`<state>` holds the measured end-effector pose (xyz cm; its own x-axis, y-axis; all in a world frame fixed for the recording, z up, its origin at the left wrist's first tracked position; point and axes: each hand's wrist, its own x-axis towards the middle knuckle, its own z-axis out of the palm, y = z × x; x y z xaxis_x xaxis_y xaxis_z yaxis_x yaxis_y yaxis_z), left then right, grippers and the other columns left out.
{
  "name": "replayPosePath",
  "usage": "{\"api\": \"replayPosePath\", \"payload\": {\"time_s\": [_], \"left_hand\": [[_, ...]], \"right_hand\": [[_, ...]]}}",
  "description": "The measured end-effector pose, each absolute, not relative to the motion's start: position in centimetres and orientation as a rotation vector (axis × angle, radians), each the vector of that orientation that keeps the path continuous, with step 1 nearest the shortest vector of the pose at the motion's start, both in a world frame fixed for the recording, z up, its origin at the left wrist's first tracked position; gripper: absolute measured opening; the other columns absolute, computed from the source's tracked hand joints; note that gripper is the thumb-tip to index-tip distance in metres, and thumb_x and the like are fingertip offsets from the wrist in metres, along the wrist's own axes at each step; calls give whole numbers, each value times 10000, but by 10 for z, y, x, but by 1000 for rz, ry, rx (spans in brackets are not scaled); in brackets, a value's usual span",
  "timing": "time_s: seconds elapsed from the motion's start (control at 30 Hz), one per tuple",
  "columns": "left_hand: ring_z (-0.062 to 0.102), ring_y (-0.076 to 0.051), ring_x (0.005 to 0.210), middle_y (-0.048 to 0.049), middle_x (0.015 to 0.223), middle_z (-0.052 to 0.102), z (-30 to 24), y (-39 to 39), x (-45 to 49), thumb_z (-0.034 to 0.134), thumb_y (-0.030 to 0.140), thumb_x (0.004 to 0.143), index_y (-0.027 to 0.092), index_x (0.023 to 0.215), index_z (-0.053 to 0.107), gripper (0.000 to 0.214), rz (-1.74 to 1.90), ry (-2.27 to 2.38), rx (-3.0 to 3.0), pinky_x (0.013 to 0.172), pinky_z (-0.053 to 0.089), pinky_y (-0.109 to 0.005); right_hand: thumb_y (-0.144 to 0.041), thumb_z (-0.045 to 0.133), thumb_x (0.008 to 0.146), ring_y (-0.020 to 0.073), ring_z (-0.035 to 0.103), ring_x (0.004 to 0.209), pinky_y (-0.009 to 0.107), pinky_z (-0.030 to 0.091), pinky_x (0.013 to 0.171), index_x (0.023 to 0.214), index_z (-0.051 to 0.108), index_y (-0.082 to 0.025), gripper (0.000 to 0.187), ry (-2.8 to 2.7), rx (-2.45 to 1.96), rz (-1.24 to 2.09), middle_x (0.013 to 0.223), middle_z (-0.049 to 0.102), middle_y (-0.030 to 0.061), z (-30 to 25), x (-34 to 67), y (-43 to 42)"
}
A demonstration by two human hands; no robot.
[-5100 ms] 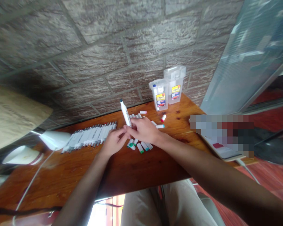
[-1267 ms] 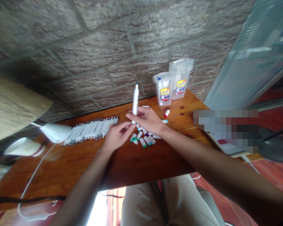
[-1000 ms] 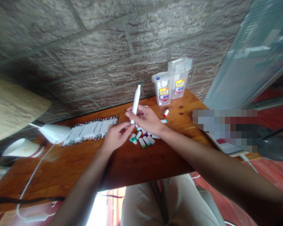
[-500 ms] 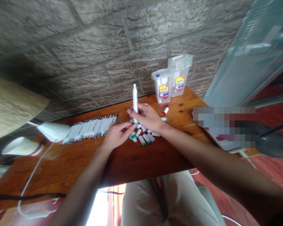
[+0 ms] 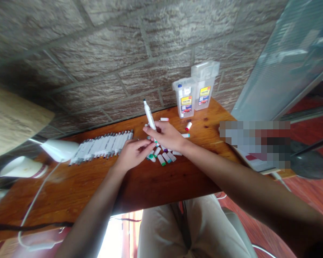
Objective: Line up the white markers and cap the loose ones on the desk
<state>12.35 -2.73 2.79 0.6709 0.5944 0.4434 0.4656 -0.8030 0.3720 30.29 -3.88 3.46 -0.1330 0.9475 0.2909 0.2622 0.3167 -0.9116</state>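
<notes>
My right hand (image 5: pixel 168 135) is closed around a white marker (image 5: pixel 149 116), which tilts up to the left with its dark tip bare. At the marker's lower end, by a bit of green, the thumb and forefinger of my left hand (image 5: pixel 133 152) are pinched together. What exactly lies between those fingertips is partly hidden. Beneath and beside both hands, several loose white marker caps (image 5: pixel 162 160) with green, teal and purple ends are scattered on the wooden table (image 5: pixel 97 186). To the left lies a long row of white markers (image 5: pixel 102 145), side by side.
Two clear plastic marker cases (image 5: pixel 187 98) stand against the stone wall (image 5: pixel 118 50); the front one holds a blue-ended marker. A red-ended cap (image 5: pixel 188 126) lies before them. At left are a white lamp (image 5: pixel 59 149), a paper cup (image 5: pixel 24 167) and a white cable (image 5: pixel 39 200).
The marker has tipped from upright toward the left, its bare tip now lower. My right hand has shifted slightly, and my left hand stays near the marker's lower end.
</notes>
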Motion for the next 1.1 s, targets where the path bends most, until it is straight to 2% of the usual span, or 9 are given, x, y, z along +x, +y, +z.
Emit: {"api": "replayPosePath", "payload": {"time_s": [0.43, 0.7, 0.87, 0.97, 1.03, 1.1], "left_hand": [[452, -67, 468, 31, 558, 602, 27, -27, 122, 592, 304, 920, 159, 708, 664, 267, 801, 840, 2685, 521, 354, -191], [518, -85, 491, 5, 618, 675, 25, -26, 123, 592, 312, 921, 164, 762, 704, 244, 825, 873, 2635, 532, 376, -200], [553, -80, 508, 19, 638, 687, 28, -29, 125, 624, 292, 902, 172, 828, 722, 172, 1002, 957, 2545, 536, 396, -186], [563, -88, 519, 25, 597, 657, 32, -30, 125, 619, 288, 904, 172, 801, 712, 181, 1078, 1015, 2468, 562, 417, -191], [576, -96, 544, 20, 602, 648, 32, -29, 124, 605, 289, 913, 172, 785, 699, 197, 1132, 1038, 2404, 597, 438, -201], [590, -104, 574, 13, 626, 649, 31, -27, 122, 591, 298, 924, 173, 813, 693, 196, 1194, 1047, 2315, 628, 457, -213]], "right_hand": [[-501, 539, 891, 106, 519, 626, 225, 346, 596, 719, 581, -155, 389, -1592, -1136, 906, 641, 579, -21, 35, 302, -41], [-484, 576, 870, 90, 490, 579, 220, 366, 569, 684, 513, -167, 373, -1424, -1017, 944, 602, 533, -36, 33, 303, -34], [-457, 569, 880, 86, 505, 549, 215, 408, 523, 898, 557, -162, 295, -1248, -857, 1288, 670, 559, -29, 29, 300, -31], [-406, 553, 900, 64, 419, 495, 192, 345, 465, 1018, 545, -165, 269, -1138, -823, 1362, 624, 473, -68, 28, 299, -31], [-386, 558, 905, 61, 391, 484, 180, 309, 448, 1172, 502, -197, 332, -1097, -833, 1398, 624, 455, -83, 29, 299, -33], [-391, 585, 896, 53, 376, 482, 173, 285, 441, 1205, 505, -219, 363, -1149, -845, 1442, 644, 458, -81, 32, 299, -35]]}}
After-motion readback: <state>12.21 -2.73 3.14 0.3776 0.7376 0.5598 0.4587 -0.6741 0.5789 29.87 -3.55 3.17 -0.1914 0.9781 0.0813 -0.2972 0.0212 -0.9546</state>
